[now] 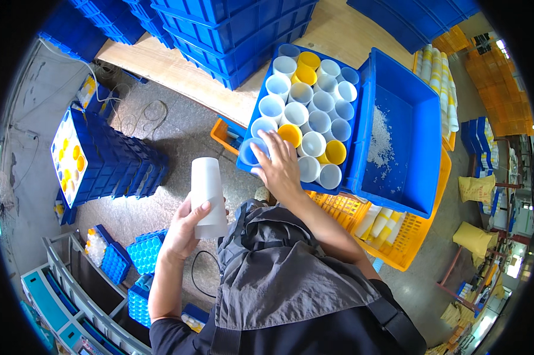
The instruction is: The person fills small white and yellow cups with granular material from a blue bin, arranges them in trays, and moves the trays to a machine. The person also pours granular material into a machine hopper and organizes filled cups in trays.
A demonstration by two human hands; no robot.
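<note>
My left hand point(188, 224) is closed around a white plastic cup-like tube point(208, 191), held upright to the left of my body. My right hand point(276, 165) reaches over the near left corner of a blue crate point(347, 167) packed with white, translucent and yellow cups. Its fingers are spread at the rims of a translucent bluish cup point(253, 153) and the white cup beside it; whether they grip either one I cannot tell. Right of the crate, a deep blue bin point(415, 120) holds a heap of small white pellets point(379, 144).
Stacked blue crates point(231, 35) stand on the wooden table point(191, 84). A yellow basket point(398, 255) with white and yellow rolled pieces is under the bin. To the left, a tall crate stack point(111, 155) rises from the floor, with blue trays point(147, 257) lower down and a cable near my body.
</note>
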